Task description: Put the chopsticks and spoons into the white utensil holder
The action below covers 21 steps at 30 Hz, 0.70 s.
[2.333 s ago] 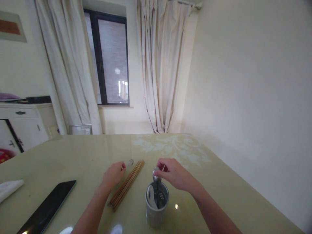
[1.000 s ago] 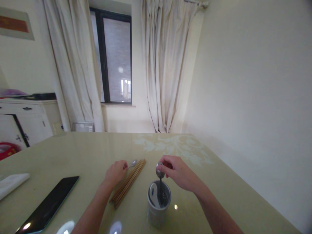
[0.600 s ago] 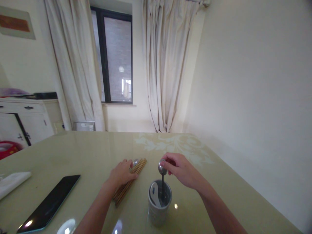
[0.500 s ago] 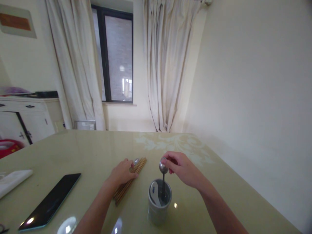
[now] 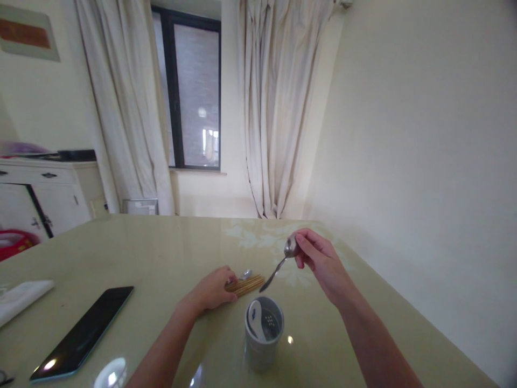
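Note:
A metal spoon point(image 5: 278, 265) is pinched by its bowl in my right hand point(image 5: 321, 258), its handle slanting down to the left above the cup's far rim. Below stands a grey cylindrical utensil holder point(image 5: 262, 353) with holes in its bottom. Inside it a white spoon point(image 5: 255, 319) with a blue mark leans on the left wall. My left hand point(image 5: 214, 288) is closed around a bundle of wooden chopsticks point(image 5: 249, 285) low at the table. Another shiny metal spoon point(image 5: 245, 275) shows just behind the chopsticks; its handle is hidden by my hand.
A dark flat tablet-like slab point(image 5: 86, 331) lies on the glossy table point(image 5: 153, 258) at left, with a white object point(image 5: 24, 299) beyond it. A wall point(image 5: 424, 188) runs along the right side. Curtains and a window stand behind the table.
My right hand has lifted the metal spoon out of the holder, up and to the right. My left hand has shifted right, turning the chopsticks so they point more to the right.

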### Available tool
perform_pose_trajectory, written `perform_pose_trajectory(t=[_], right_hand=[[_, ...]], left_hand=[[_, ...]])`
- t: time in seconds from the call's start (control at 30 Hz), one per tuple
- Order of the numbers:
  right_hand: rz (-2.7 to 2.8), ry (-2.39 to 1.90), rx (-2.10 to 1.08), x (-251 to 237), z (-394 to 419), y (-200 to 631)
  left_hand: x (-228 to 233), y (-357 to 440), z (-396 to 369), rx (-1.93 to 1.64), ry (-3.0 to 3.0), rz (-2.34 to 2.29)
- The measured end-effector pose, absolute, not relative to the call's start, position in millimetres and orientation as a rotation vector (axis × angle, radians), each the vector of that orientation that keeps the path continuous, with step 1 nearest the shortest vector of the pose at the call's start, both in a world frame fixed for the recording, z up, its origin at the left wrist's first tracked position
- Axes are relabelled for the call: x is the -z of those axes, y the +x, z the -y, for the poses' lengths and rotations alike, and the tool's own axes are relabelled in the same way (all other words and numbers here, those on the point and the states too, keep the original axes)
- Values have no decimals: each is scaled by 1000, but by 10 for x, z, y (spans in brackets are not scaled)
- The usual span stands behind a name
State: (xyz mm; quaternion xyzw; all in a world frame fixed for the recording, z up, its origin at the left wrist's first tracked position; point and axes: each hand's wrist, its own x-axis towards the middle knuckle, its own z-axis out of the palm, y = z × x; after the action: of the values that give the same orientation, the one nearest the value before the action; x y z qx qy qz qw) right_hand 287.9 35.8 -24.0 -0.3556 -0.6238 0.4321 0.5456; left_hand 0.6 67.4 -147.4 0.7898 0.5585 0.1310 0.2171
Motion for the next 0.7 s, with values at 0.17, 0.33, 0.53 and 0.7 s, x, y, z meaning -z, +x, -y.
perform_pose_trajectory(t=[0.17,0.33,0.53,0.7], right_hand=[[1505,-841,-1104,344,-400,2821],[1680,-818,-1094,481,-394,2644],[1715,-794,-990,624,-390,2483],[1739,-1022,-841,649,-377,2486]], left_hand=[[1362,11,-667,-586,2131,-1571],[963,178,-568,-1080,2042,-1416],[664,404,-377,-938,2146,-1144],[986,129,-631,-889,2189,-1400]])
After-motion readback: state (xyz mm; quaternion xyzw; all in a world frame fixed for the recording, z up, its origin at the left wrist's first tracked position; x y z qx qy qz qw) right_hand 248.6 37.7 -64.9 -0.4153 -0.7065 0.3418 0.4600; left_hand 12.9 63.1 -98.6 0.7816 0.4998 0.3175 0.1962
